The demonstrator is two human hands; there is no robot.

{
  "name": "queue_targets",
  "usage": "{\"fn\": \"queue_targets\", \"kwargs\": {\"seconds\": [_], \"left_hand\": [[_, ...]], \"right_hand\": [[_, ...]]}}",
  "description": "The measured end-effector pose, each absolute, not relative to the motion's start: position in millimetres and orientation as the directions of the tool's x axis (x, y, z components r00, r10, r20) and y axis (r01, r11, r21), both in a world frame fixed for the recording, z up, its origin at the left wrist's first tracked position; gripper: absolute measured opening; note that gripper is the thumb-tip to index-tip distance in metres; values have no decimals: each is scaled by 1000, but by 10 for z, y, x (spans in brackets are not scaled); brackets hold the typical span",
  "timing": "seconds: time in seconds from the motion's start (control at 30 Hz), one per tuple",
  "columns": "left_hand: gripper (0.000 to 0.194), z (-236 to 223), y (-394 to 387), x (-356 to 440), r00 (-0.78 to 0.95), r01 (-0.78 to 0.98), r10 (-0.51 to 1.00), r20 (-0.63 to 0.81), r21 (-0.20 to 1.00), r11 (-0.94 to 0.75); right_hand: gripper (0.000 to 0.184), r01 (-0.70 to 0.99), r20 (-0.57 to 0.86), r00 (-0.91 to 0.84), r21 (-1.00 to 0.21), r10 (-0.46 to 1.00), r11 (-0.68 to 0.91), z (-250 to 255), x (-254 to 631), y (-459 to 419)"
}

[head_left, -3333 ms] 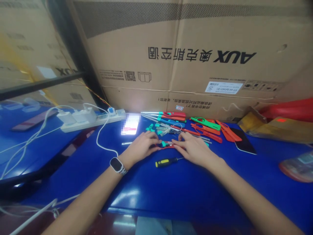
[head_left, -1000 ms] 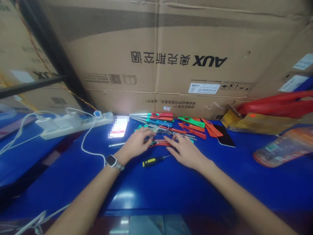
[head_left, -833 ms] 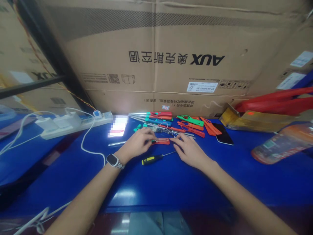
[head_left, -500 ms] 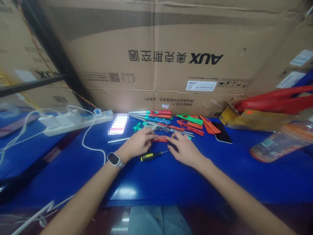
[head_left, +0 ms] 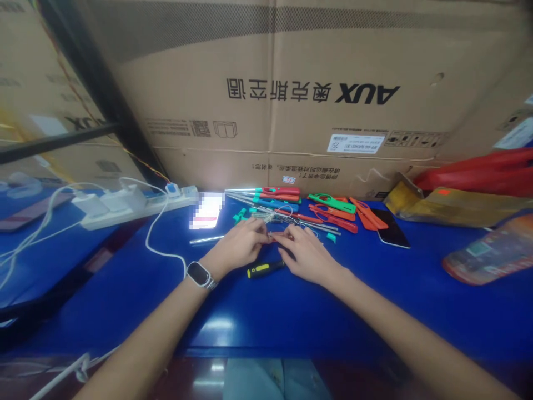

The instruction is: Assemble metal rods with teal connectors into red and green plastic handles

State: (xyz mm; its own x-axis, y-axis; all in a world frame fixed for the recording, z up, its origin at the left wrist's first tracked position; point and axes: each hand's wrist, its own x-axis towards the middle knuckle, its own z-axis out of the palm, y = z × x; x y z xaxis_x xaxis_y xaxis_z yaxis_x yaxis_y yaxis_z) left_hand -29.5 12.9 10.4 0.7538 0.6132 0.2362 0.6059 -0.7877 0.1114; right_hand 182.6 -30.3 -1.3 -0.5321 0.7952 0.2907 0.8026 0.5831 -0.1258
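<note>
My left hand [head_left: 244,243], with a watch on its wrist, is closed on the left end of a red lighter casing [head_left: 275,236]. From the other side my right hand [head_left: 310,255] pinches the same casing, its thumb and fingers nearly meeting the left ones. Fingers hide most of the casing, so its inner parts cannot be made out. Just below the hands lies a black and yellow screwdriver [head_left: 262,270], its tip hidden by my right hand. Behind them are thin metal tubes, clear wired parts [head_left: 277,215] and small teal pieces [head_left: 239,215].
Long-nosed lighters [head_left: 283,191] lie at the back, beside green [head_left: 333,203] and orange casings [head_left: 368,214]. A dark phone [head_left: 391,230] and a bottle [head_left: 491,250] are at right. At left are a lit phone [head_left: 208,211] and a power strip [head_left: 141,206]; a carton [head_left: 291,116] stands behind.
My right hand has moved in from the left-hand gap's far side to the casing, and the hands are closer together. The casing is more covered than before. The view has shifted slightly.
</note>
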Motion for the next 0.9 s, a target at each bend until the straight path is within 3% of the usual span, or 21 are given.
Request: {"fn": "queue_targets", "kwargs": {"seconds": [0.27,0.47,0.7,0.9], "left_hand": [[44,116,139,-322,741,581,602,298,165,-797],[37,159,273,-490,572,609,699,428,349,-712],[27,68,467,-746,328,772,858,395,411,-484],[27,35,437,-685,377,742,857,351,439,-506]], "right_hand": [[41,773,337,-514,-218,789,596,-22,1859,-281],[35,763,368,-476,-278,799,583,-8,1893,-212],[20,789,393,-445,-254,805,560,76,1738,112],[19,795,392,-424,-271,817,543,130,1646,286]]}}
